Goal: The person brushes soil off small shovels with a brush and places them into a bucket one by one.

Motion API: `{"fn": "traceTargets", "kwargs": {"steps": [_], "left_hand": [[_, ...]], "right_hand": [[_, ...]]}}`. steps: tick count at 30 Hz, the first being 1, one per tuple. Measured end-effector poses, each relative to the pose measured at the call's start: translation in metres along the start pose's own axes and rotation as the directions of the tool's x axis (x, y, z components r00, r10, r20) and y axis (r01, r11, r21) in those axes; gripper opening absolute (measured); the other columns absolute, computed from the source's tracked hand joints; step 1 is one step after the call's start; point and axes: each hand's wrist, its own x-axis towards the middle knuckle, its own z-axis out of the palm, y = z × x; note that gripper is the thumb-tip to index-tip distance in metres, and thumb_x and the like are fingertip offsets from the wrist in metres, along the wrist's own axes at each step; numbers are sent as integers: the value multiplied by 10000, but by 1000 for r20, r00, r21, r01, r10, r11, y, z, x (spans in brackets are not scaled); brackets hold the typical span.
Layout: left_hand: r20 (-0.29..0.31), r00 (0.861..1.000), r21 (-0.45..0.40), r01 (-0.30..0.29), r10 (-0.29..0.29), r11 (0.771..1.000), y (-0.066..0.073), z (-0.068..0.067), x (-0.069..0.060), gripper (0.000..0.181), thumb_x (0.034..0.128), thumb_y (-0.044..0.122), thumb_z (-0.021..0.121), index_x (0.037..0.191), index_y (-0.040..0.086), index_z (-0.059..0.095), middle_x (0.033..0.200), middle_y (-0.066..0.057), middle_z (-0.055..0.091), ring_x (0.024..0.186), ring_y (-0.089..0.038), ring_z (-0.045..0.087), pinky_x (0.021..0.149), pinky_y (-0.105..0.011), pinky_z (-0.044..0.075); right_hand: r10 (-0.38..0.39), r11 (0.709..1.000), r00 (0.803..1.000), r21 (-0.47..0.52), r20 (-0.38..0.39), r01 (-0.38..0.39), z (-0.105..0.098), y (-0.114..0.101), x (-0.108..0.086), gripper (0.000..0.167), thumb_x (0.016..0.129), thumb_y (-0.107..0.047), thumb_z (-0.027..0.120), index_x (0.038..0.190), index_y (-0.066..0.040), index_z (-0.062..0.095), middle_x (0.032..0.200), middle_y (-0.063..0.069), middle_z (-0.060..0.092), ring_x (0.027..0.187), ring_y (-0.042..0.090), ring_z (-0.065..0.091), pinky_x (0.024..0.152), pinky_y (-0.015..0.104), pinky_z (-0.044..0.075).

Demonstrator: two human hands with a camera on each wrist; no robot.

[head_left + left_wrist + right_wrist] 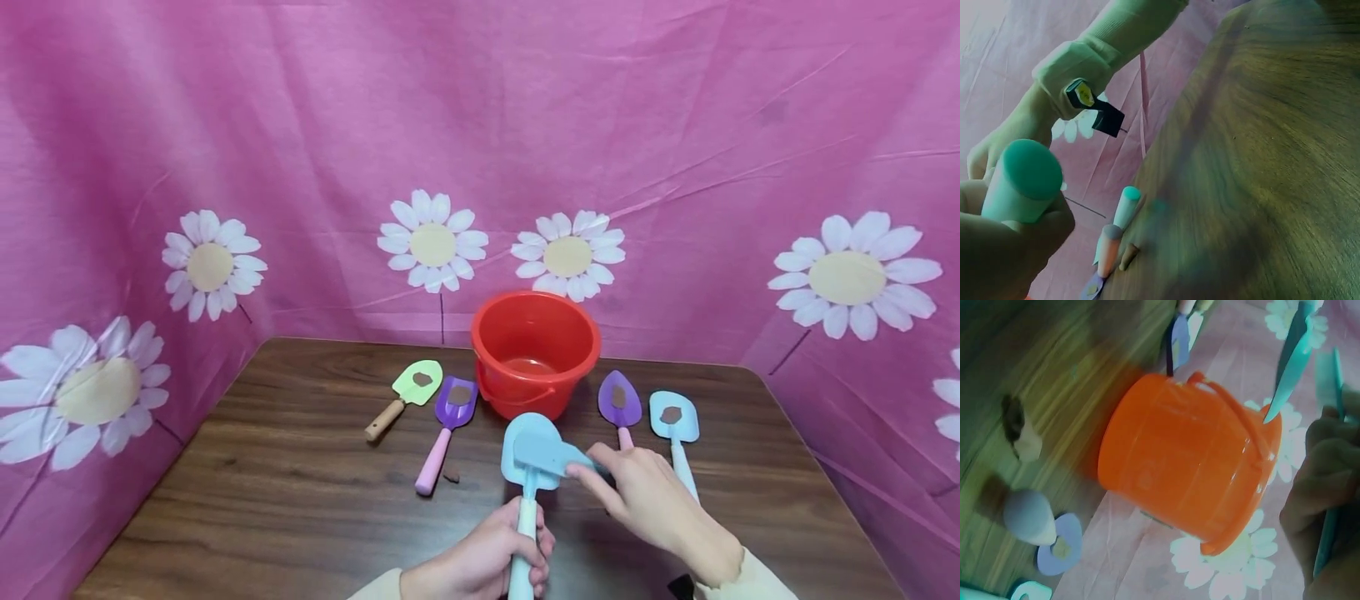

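Note:
My left hand (476, 554) grips the pale handle of a light blue toy shovel (512, 471), blade pointing away from me. My right hand (660, 500) pinches a light blue flat-headed tool (543, 452) whose head lies over the shovel's blade, partly covering it; I cannot tell whether it is a brush or a scraper. In the left wrist view the shovel's handle end (1032, 172) sticks out of the left fist. The right wrist view has the shovel blade (1291, 362) edge-on and the right hand (1329, 469) curled around a teal stick.
A red bucket (517, 392) stands behind the shovel. Left lie a green trowel (408, 392) and a purple shovel (450, 417); right, a purple trowel (632, 414) and another blue shovel (688, 425), each bearing a brown piece. A brown crumb (451, 475) lies on the wooden table (262, 500).

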Motion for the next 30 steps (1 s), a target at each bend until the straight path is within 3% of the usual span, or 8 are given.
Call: {"fn": "traceTargets", "kwargs": {"steps": [3,6,9,17,21,23,25,30], "left_hand": [[-6,1000,-21,-5,5,1000,4,-1,-2,343,742,-112,453,972,128,369,775,5,496,538,-123,403,571,-232,414],[-20,1000,-31,-4,3,1000,5,-2,-4,348,743,-109,442,982,133,367,778,7,483,538,-124,381,569,-233,392],[-35,999,-40,1,-2,999,5,-3,-4,358,734,-106,429,985,142,368,782,5,471,526,-122,359,555,-231,367],[-37,999,-52,16,-18,999,3,-7,-4,390,686,-100,400,966,169,365,744,28,378,482,-101,286,508,-218,287],[-31,999,-39,34,-35,999,3,-9,-6,389,684,-97,394,963,174,380,752,28,364,477,-93,281,497,-210,271],[-21,999,-28,45,-45,999,2,-9,-8,388,687,-98,396,966,171,384,772,22,374,481,-92,289,497,-207,273],[-9,998,-24,57,-57,998,0,-10,-9,387,693,-105,399,970,166,381,783,15,377,487,-92,297,499,-203,276],[8,999,-15,53,-53,998,-5,-9,-9,372,712,-130,408,962,143,374,757,-3,389,497,-100,324,512,-175,296]], "right_hand": [[-73,997,997,35,7,72,2,-3,-2,315,829,-321,735,719,-280,442,604,-251,152,524,-125,109,559,150,367],[-89,994,996,58,17,88,5,-4,-4,322,828,-318,737,726,-283,434,619,-257,152,528,-127,107,826,372,512],[-87,994,996,69,13,86,9,-3,-5,336,831,-306,735,718,-276,419,623,-249,158,530,-115,110,944,560,442],[-76,993,997,89,-33,79,18,5,-6,306,817,-273,748,731,-280,454,607,-233,160,541,-114,101,981,576,413],[-12,998,997,64,-75,17,25,13,-3,301,812,-251,751,701,-259,472,577,-216,177,504,-109,157,769,298,535],[40,999,994,33,-99,-37,28,17,-1,301,812,-238,751,683,-236,478,567,-200,189,484,-77,207,537,183,425],[88,996,990,13,-113,-87,31,21,-1,277,814,-233,748,684,-215,504,547,-180,215,468,-26,274,457,146,262],[197,979,979,-37,-54,-199,28,14,0,224,852,-302,713,722,-188,570,492,-143,261,472,92,471,449,209,303]]}}
